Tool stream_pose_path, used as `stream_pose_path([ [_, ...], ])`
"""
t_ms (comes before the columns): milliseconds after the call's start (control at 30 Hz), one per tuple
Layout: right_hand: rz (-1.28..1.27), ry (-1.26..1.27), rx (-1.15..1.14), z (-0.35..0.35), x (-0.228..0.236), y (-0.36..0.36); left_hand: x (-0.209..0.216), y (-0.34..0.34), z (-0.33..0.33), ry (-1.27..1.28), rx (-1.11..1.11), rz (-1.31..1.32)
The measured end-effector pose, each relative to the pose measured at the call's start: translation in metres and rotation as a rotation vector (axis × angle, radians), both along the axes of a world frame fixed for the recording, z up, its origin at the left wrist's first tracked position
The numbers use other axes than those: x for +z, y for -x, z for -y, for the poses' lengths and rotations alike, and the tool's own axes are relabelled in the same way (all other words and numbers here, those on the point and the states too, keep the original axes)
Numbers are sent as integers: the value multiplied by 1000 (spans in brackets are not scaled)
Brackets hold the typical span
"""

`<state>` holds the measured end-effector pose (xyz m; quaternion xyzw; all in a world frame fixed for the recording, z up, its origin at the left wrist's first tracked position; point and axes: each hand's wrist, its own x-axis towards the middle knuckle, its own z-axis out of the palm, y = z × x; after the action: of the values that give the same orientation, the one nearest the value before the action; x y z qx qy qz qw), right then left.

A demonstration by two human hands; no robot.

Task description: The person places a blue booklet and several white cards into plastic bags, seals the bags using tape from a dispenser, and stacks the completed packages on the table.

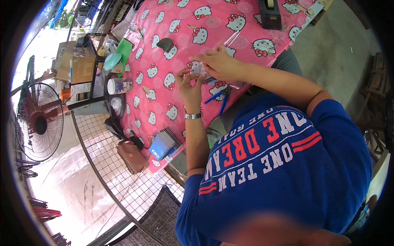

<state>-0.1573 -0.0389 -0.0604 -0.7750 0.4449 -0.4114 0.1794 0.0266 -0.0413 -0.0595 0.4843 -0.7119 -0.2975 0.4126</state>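
Note:
My left hand [190,87], with a metal-band watch [193,116] at its wrist, is closed in a pinch above the table. Close beside it my right hand [219,65] bends over the same spot, its fingers closed. Between the two lies a small clear plastic piece [196,68], perhaps a little bag; its exact kind is not plain. Both hands grip it at its edges. Blue-handled pliers [223,100] rest on the table, nearer to me than the hands. Farther off sits a small grey, cone-like lump [165,44]. A clear plastic sheet [234,39] lies beyond my right hand.
A pink cat-patterned cloth covers the table [158,104]. At the far right stands a black tape dispenser [269,17]. Along the left edge are a lidded jar [119,86], a teal bowl [112,62], a brown bag [132,156] and a blue box [161,146]. A fan [40,125] stands beyond.

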Motion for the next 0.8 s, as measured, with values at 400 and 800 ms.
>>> stream_pose_path([
  [400, 106, 82, -1020, 20, -11, 173, 38, 0, 35, -292, -79, 375],
  [800, 1144, -229, -772, 7, -57, 186, 40, 4, 34, -565, -202, 81],
])
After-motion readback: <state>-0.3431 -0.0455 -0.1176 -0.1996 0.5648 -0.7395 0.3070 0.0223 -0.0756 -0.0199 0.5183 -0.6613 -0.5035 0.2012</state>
